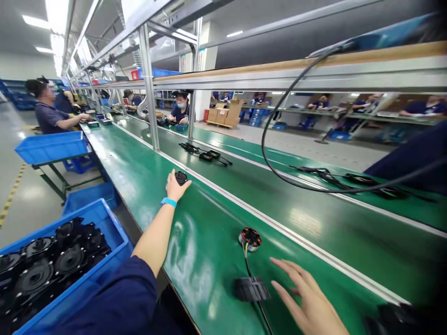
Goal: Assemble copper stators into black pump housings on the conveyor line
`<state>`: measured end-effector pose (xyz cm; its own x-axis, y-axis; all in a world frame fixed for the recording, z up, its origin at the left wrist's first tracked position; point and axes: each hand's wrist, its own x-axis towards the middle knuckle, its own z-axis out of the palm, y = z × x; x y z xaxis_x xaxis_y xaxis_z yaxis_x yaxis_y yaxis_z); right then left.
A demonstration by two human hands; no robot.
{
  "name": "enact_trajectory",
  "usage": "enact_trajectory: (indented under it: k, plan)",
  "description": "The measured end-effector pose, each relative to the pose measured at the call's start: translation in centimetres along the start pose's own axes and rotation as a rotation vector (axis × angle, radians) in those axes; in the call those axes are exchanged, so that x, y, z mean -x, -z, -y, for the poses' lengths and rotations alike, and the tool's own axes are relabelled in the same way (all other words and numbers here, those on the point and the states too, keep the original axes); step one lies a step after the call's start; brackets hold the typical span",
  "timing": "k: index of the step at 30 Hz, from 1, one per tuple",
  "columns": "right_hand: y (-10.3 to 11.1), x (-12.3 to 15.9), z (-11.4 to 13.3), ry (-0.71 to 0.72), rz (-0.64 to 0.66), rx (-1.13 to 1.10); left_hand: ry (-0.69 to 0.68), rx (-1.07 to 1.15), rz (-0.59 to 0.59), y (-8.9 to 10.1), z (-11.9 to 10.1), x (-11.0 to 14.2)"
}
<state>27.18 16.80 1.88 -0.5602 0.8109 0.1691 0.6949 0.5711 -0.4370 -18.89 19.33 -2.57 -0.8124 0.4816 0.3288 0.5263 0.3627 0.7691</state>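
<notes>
My left hand (176, 187), with a blue band at the wrist, reaches far out over the green bench and grips a small round black part (180, 177). My right hand (305, 295) is at the lower right, its fingers apart and nothing in them. Just left of those fingers is a ribbed black housing (251, 289), blurred, with a black cable running out of it. Beyond it a motor stator (250, 238) with copper windings lies on the bench, its wires leading toward the housing.
A blue bin (117, 223) of black motor housings (70, 259) stands at my left. Black cable assemblies (206, 153) lie across the metal rail (223, 190). A black cable loop (264, 135) hangs at the right. Co-workers sit along the line, one person (52, 109) at far left.
</notes>
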Motion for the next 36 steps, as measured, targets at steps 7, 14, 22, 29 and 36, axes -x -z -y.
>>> enact_trajectory:
  k: [7, 14, 22, 29, 36]
  plan:
    - [-2.9, -2.5, 4.0, 0.018, -0.064, 0.06, -0.168, 0.059, 0.313, 0.2, 0.8, 1.1]
    - [-2.8, -3.6, 6.4, 0.007, -0.087, 0.047, -0.466, 0.161, 0.648, -2.0, -1.8, 4.2]
    - [-5.0, -6.2, 7.1, -0.089, -0.105, -0.119, -0.863, 0.074, 0.555, 1.8, -6.6, 6.5]
    - [-3.2, -4.2, 8.9, -0.093, 0.008, -0.068, -1.074, -0.149, 0.629, -4.7, -11.8, 8.0]
    - [-1.4, 0.1, 9.8, -0.103, 0.12, 0.0, -1.121, -0.11, 0.689, -6.5, -11.2, 8.8]
